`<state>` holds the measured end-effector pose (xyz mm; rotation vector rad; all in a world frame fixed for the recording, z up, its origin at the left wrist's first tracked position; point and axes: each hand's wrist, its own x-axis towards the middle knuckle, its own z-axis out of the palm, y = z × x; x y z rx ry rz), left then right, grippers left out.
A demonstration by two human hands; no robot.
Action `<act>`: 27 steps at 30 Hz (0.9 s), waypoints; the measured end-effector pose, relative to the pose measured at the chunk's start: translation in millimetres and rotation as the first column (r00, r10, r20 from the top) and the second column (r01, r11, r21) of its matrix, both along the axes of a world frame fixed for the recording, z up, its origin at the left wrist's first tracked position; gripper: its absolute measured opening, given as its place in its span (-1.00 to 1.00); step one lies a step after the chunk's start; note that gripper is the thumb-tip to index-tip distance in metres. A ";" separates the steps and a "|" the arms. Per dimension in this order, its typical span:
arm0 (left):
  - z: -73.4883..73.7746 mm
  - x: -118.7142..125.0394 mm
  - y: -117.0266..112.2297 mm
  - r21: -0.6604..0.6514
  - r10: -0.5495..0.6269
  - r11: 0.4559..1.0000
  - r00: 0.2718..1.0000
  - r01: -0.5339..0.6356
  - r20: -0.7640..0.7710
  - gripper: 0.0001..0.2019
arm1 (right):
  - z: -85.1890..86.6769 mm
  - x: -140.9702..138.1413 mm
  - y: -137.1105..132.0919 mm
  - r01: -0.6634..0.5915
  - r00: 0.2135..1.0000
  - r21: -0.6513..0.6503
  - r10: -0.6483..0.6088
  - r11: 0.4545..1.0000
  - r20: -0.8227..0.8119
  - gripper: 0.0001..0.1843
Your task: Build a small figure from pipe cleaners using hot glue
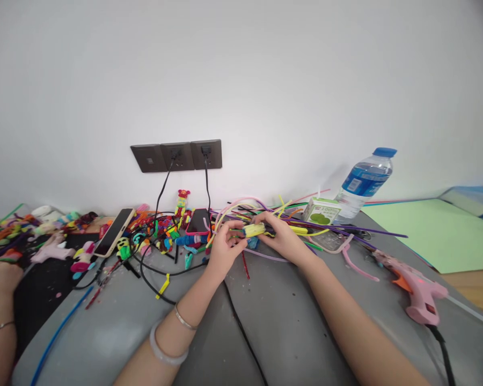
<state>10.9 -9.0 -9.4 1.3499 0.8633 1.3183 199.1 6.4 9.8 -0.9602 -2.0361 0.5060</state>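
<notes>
Two ends of a yellow piece [254, 230] are pinched, one by your left hand [226, 244], the other by your right hand [284, 238], above the grey desk [279, 316]

Pale wall [265, 96], dark sockets [184, 156], gray tabletop [284, 316]

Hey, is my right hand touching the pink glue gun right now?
Apart. In the head view, your right hand is at the yellow fuzzy piece, while the pink glue gun lies farther right, with grey tabletop visible between them.
</notes>
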 end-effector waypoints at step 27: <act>3.3 -1.5 -2.8 0.112 0.083 0.990 0.996 -0.084 0.011 -0.83 | 1.0 -9.2 -5.3 0.015 0.997 0.051 -0.012 0.999 -0.072 -0.79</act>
